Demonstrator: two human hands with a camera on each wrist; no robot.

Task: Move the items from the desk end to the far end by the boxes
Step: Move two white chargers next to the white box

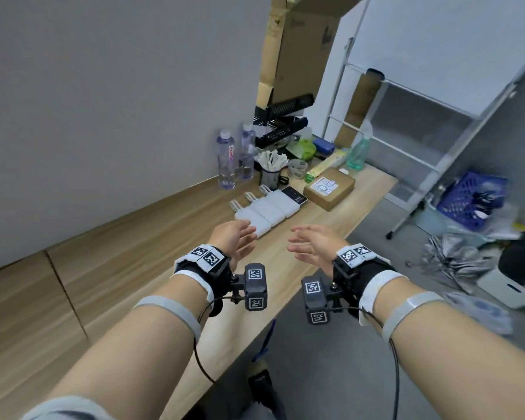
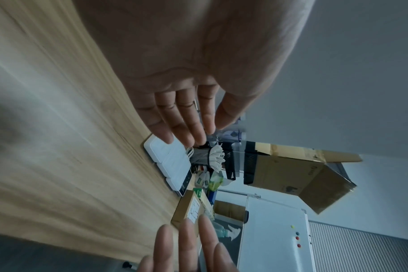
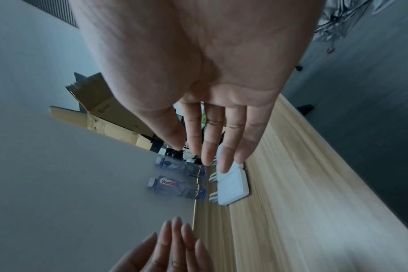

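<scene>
Long wooden desk (image 1: 128,268) against grey wall (image 1: 103,86), left hand (image 1: 234,237) and right hand (image 1: 312,242) fingers spread, empty, above it

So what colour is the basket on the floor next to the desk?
Blue, a lattice-sided plastic basket; it shows best in the head view.

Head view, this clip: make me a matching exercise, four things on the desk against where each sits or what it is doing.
Things:
1. water bottles
2. white power banks
3. brown parcel box
4. left hand

Places or states:
A. flat in a row, nearest the hands
B. open, holding nothing
C. upright against the wall
D. right of the row, label up

Pairs: 1-C, 2-A, 3-D, 4-B
</scene>
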